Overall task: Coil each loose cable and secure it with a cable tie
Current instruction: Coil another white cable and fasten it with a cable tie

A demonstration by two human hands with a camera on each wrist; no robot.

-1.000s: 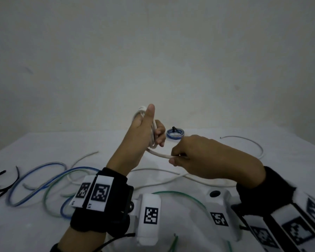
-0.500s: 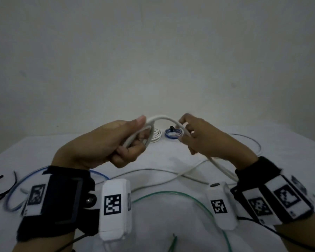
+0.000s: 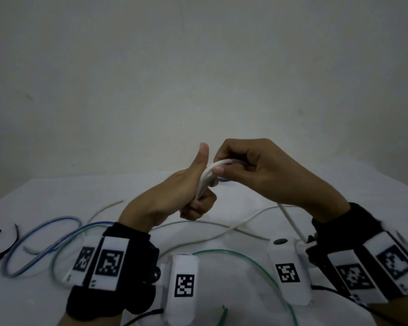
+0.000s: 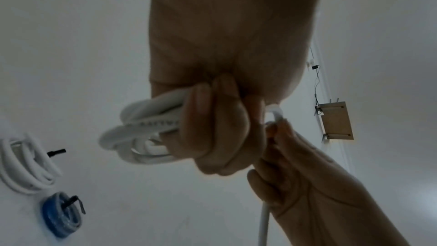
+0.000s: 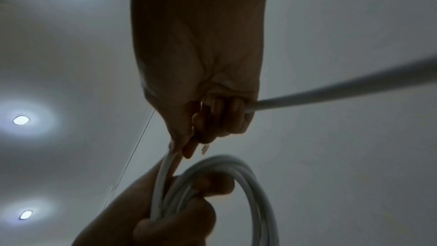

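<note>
Above the white table, the left hand clenched the coiled white round cable; the right hand pinched its loose strand.

Smooth plastic sheath on the white cable, with a soft sheen where the coil bends and faint print along one turn. Far left, the blue coil looks glossier, a matt black tie round it. The table is matt white; the wall shelf on the right is bare, pale wood.
</note>
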